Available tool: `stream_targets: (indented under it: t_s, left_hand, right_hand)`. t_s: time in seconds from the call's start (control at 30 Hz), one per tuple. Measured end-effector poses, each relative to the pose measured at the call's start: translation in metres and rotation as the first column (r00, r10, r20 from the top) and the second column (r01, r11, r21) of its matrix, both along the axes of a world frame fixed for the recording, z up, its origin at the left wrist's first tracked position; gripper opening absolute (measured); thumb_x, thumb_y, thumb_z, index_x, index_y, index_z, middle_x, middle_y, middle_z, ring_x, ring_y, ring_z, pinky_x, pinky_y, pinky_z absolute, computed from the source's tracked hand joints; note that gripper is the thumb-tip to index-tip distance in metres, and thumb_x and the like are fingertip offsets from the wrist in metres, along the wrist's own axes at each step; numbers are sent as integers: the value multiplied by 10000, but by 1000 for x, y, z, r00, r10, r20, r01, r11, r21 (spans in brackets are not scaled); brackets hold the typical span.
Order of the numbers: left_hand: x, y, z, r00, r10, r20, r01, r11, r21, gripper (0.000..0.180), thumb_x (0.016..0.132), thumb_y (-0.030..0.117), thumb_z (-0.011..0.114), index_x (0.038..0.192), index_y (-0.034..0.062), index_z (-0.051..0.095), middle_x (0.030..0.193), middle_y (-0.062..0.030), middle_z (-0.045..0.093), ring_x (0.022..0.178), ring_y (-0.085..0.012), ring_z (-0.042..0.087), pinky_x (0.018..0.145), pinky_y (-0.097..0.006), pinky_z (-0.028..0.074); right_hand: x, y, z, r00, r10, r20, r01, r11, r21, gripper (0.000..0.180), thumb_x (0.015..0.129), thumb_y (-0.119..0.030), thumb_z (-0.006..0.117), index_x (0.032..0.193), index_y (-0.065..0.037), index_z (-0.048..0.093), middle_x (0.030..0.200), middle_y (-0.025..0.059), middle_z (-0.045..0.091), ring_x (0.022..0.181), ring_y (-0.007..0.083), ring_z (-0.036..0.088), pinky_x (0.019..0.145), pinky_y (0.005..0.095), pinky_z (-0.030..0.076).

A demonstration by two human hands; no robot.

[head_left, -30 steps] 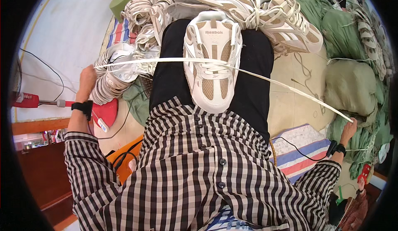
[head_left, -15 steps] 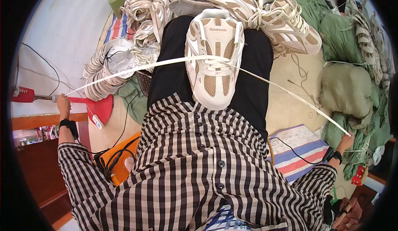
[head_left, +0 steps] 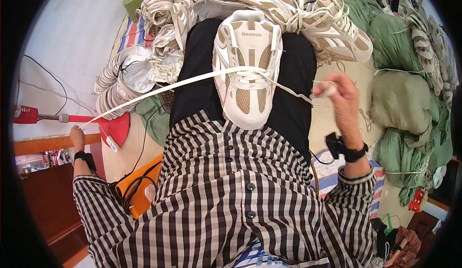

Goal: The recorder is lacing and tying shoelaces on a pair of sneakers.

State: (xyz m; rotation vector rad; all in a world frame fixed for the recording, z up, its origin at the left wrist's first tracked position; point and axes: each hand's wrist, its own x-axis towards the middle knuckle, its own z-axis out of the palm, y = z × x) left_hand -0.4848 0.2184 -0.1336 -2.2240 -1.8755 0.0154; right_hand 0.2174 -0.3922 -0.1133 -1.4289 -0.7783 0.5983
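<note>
A beige and white sneaker upper (head_left: 249,114) lies on my black-trousered thighs, toe toward me. Its cream shoelace (head_left: 183,82) passes through the lower eyelets. One long end stretches taut to the far left, where my left hand (head_left: 77,137) pinches its tip. On the other side, my right hand (head_left: 339,95) is raised just right of my knee, its fingers closed together and somewhat blurred. The lace's right part runs from the shoe to these fingers and hangs slacker than the left part.
Laced sneakers (head_left: 334,27) lie beyond my knees, beside stacked shoe uppers (head_left: 120,82). Green cloth bundles (head_left: 402,104) fill the right side. At left are a red stand (head_left: 118,127), an orange stool (head_left: 139,186) with black cables, and a green roll (head_left: 139,1).
My right hand has swung inward and up from the far right toward the shoe, slackening the right lace. My left hand has dropped slightly, keeping its lace end taut.
</note>
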Motion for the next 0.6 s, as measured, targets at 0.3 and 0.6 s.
stream_targets:
  t_s: [0.3,0.6]
  left_hand:
    - [-4,-18,-7,996,-76,-53,83,986,148,196,826,106,507,887,-8,654,884,-254,662,855,-434,634,763,-482,496]
    - [1,-15,-15,997,27,-72,-17,990,139,217,822,117,501,911,-5,656,933,-253,659,902,-429,626,804,-487,481]
  right_hand:
    - [-37,89,2,992,-78,97,84,995,-50,89,905,-87,644,900,-17,588,762,-28,578,691,37,499,634,219,432]
    - [-36,81,-10,972,-108,209,115,993,-23,88,892,-79,651,888,-14,592,733,-9,586,670,58,509,612,239,437]
